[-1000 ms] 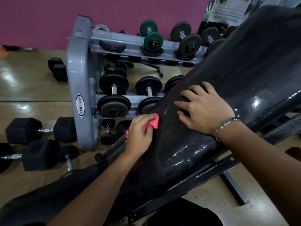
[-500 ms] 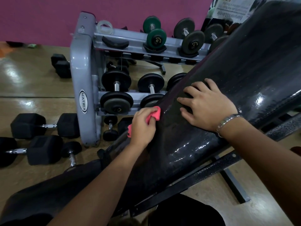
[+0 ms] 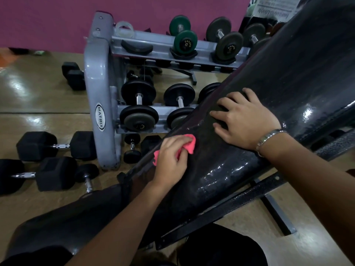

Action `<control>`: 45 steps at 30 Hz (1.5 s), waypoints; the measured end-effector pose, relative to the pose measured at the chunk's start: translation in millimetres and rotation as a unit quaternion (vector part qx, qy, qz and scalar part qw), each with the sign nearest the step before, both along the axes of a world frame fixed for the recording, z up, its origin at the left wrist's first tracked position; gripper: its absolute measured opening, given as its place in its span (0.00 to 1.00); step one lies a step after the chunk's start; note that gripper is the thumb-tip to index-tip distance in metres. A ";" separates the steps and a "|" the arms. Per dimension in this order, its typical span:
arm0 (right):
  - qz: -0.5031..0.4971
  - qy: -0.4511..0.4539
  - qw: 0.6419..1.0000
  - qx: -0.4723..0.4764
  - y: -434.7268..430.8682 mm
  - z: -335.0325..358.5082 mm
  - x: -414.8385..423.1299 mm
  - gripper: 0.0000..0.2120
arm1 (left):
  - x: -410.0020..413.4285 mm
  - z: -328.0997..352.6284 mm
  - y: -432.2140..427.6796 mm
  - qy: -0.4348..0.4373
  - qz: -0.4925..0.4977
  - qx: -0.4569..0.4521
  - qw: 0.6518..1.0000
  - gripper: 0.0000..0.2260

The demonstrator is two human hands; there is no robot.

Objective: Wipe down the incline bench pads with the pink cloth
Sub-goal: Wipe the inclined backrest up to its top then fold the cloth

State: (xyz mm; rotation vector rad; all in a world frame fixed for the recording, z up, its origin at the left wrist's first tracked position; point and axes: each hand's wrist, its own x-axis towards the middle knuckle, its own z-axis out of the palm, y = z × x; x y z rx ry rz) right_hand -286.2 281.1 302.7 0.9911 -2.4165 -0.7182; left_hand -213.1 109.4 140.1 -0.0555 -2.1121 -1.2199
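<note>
The grey dumbbell rack (image 3: 96, 77) carried a white oval label (image 3: 100, 117) on its near upright, with "MATRIX" in dark capitals running down its length. On the top tier, the end face of the green dumbbell (image 3: 185, 43) bore the word "ENSAYO" in small pale letters curved round its hub, and the grey dumbbell (image 3: 229, 48) beside it showed what looked like the same word. Lettering on the lower-tier dumbbell (image 3: 139, 121) was too small to read. A printed sheet (image 3: 274, 6) at the top right had lines of text that could not be made out.
</note>
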 end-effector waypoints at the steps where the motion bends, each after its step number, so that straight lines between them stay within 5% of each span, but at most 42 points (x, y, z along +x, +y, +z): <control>1: -0.001 -0.003 1.000 0.001 -0.9 0.2 0.2 0.27 | -6.3 0.9 -2.4 -0.012 0.021 0.011 1.000 0.18; 8: 0.000 -0.001 1.000 0.002 0.3 -0.8 0.4 0.27 | 19.3 8.1 23.2 0.012 -0.030 -0.016 0.999 0.17; 23: 0.004 -0.001 1.000 0.006 -1.5 -0.5 -0.2 0.27 | 26.6 13.5 37.1 0.013 0.020 -0.001 1.000 0.16; 28: 0.006 0.001 1.000 0.005 -0.1 -2.2 -1.8 0.26 | 52.5 -0.3 45.5 0.085 -0.069 -0.057 0.992 0.17; 33: 0.008 0.001 1.000 0.002 -0.8 -1.7 -2.9 0.25 | 39.9 14.8 55.0 0.042 0.019 -0.003 0.999 0.17; 38: 0.034 -0.024 0.998 -0.047 0.1 -0.2 -1.9 0.24 | 57.5 7.3 62.7 0.113 -0.088 -0.073 0.987 0.17; 42: 0.038 -0.156 0.967 -0.197 -5.5 19.9 -3.6 0.26 | 46.7 13.1 54.5 0.043 0.005 0.005 0.999 0.16; 45: 0.060 -0.109 0.970 -0.207 -2.5 40.7 -5.1 0.28 | 53.6 17.7 65.7 0.056 -0.009 -0.003 0.998 0.17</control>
